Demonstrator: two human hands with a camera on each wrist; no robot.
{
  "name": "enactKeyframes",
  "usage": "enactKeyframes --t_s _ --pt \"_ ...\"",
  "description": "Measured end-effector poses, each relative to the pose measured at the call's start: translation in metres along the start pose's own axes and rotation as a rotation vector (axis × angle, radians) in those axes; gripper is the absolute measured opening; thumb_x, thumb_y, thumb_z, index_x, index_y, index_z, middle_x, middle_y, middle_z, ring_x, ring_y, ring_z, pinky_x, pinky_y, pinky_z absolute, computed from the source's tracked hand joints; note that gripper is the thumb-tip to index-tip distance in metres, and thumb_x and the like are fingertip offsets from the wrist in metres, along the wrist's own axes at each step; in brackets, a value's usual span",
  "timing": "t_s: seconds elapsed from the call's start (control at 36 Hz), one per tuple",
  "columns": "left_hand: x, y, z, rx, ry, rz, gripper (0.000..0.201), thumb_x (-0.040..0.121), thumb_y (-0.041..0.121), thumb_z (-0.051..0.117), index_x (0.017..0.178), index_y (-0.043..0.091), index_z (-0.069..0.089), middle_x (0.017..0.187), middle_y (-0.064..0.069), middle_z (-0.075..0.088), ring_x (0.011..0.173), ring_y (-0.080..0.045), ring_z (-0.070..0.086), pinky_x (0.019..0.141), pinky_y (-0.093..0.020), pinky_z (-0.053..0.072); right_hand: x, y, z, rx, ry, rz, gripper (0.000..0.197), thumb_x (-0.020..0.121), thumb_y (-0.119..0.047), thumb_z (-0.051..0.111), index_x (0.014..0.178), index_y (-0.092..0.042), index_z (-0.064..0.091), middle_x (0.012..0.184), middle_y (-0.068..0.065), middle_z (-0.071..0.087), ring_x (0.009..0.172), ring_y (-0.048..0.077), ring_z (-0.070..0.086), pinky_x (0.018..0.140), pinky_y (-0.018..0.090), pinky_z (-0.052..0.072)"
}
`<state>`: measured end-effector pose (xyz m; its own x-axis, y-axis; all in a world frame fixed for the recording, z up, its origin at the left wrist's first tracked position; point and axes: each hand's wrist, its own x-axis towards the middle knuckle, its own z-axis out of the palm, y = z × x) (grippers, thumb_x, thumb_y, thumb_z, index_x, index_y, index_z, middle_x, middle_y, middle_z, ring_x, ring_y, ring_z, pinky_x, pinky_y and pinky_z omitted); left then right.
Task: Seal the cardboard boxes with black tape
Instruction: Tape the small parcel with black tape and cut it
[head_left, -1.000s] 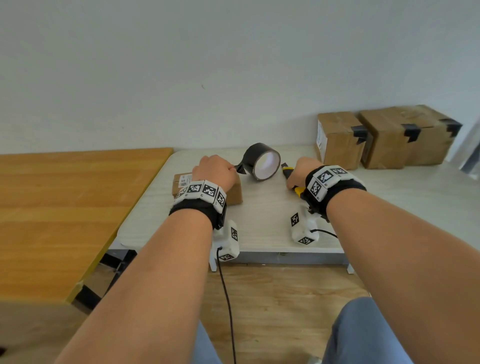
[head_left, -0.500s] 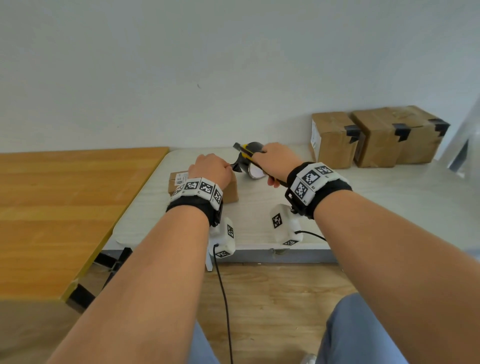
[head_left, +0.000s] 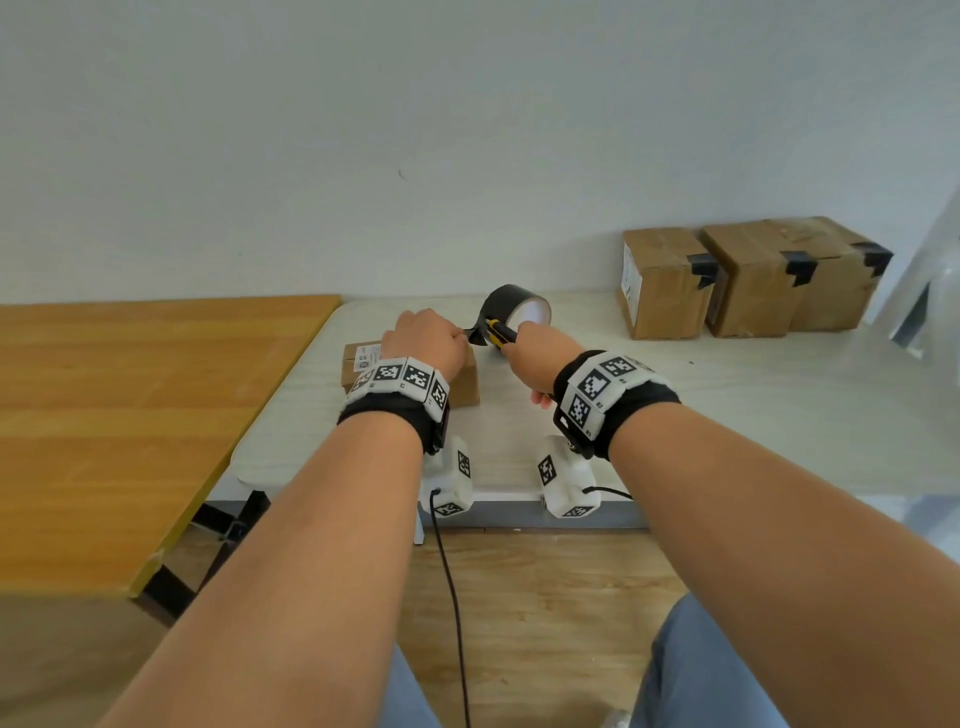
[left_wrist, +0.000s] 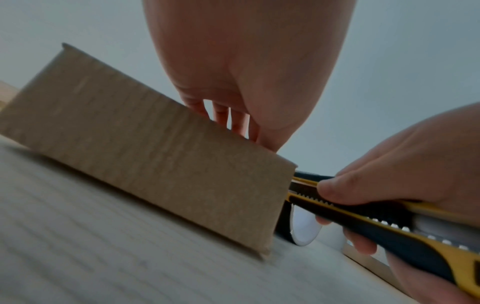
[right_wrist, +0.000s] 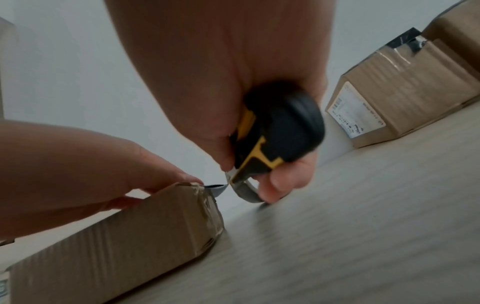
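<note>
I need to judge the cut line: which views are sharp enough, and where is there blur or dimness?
Head view: bright and sharp, edges bowed; the utility knife meets the tape strip. Left wrist: dim, table smeared. Right wrist: dark, the right hand and knife blurred.

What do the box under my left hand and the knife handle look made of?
Box: matte brown corrugated cardboard, going by the fine ribbing on its side. Knife: probably hard yellow plastic with black, likely rubbery, grip panels; a notched slider track runs along it.
</note>
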<state>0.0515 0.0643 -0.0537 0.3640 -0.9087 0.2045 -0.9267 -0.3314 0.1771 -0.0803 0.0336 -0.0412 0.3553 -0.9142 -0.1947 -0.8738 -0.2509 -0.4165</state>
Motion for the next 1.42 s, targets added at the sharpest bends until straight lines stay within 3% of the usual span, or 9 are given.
enactKeyframes --t_s 0.17,0.31,0.47,0.56,0.64,0.92,1.11,1.22,1.42 --pt "0.001 -0.002 0.002 -0.035 0.014 -0.003 0.036 0.096 0.035 0.041 0.095 0.019 0.073 0.099 -0.006 0.063 0.109 -0.027 0.049 0.082 -0.040 0.041 0.002 -0.010 -0.002 -0.233 -0.115 0.043 0.025 0.103 -0.013 0.036 0.110 0.006 0.051 0.130 0.018 0.056 0.062 0.026 0.045 0.062 0.031 0.046" --pt "0.001 -0.003 0.002 -0.052 0.019 -0.006 0.037 0.096 0.035 0.041 0.086 0.015 0.070 0.096 -0.006 0.063 0.107 -0.027 0.049 0.084 -0.041 0.043 -0.005 -0.017 -0.005 -0.380 -0.163 0.049 0.038 0.102 -0.011 0.037 0.139 0.001 0.038 0.118 0.015 0.060 0.056 0.021 0.039 0.050 0.028 0.033" --pt "0.004 -0.005 0.006 -0.086 0.018 -0.016 0.035 0.092 0.034 0.042 0.069 0.016 0.060 0.083 -0.005 0.058 0.100 -0.026 0.050 0.079 -0.040 0.041 -0.010 -0.025 -0.004 -0.389 -0.178 0.058 0.021 0.103 -0.012 0.035 0.111 0.001 0.049 0.131 0.014 0.053 0.055 0.021 0.035 0.049 0.027 0.030" --pt "0.005 -0.006 0.007 -0.118 0.024 -0.028 0.033 0.092 0.034 0.044 0.063 0.019 0.052 0.080 -0.004 0.055 0.098 -0.026 0.050 0.079 -0.041 0.041 -0.008 -0.029 -0.002 -0.361 -0.188 0.069 0.027 0.104 -0.013 0.036 0.122 0.002 0.049 0.113 0.013 0.056 0.077 0.025 0.054 0.066 0.028 0.045" --pt "0.005 -0.007 0.007 -0.129 0.018 -0.026 0.032 0.091 0.032 0.044 0.064 0.019 0.052 0.080 -0.005 0.056 0.099 -0.027 0.050 0.080 -0.041 0.042 -0.009 -0.031 -0.001 -0.354 -0.151 0.051 0.038 0.103 -0.015 0.035 0.137 0.001 0.040 0.139 0.013 0.048 0.127 0.027 0.049 0.103 0.033 0.038" --pt "0.005 -0.009 0.010 -0.182 0.034 -0.041 0.036 0.086 0.033 0.047 0.052 0.021 0.046 0.077 -0.005 0.057 0.088 -0.026 0.053 0.076 -0.039 0.043 0.008 -0.029 0.014 -0.278 -0.178 0.151 0.040 0.102 -0.019 0.039 0.138 -0.001 0.041 0.142 0.014 0.045 0.132 0.027 0.044 0.109 0.034 0.030" --pt "0.000 -0.007 0.004 -0.157 0.018 0.016 0.032 0.091 0.031 0.046 0.072 0.018 0.068 0.075 -0.002 0.056 0.090 -0.028 0.055 0.083 -0.043 0.047 0.016 -0.022 0.014 -0.191 -0.098 0.054 0.028 0.101 -0.021 0.041 0.119 -0.004 0.053 0.123 0.014 0.059 0.108 0.028 0.058 0.086 0.035 0.044" --pt "-0.004 -0.008 0.003 -0.126 0.013 0.061 0.037 0.093 0.030 0.045 0.060 0.024 0.060 0.077 -0.003 0.059 0.090 -0.028 0.056 0.084 -0.042 0.047 0.013 -0.014 0.006 -0.162 -0.061 0.019 0.015 0.100 -0.018 0.041 0.101 -0.005 0.048 0.075 0.009 0.050 0.066 0.026 0.053 0.057 0.032 0.041" --pt "-0.003 -0.007 0.000 -0.113 -0.025 0.077 0.032 0.096 0.030 0.042 0.102 0.030 0.074 0.090 -0.004 0.068 0.091 -0.026 0.058 0.086 -0.043 0.049 0.002 0.004 -0.006 -0.052 0.038 -0.009 0.012 0.097 -0.014 0.040 0.099 -0.005 0.048 0.068 0.007 0.046 0.054 0.019 0.045 0.047 0.025 0.037"
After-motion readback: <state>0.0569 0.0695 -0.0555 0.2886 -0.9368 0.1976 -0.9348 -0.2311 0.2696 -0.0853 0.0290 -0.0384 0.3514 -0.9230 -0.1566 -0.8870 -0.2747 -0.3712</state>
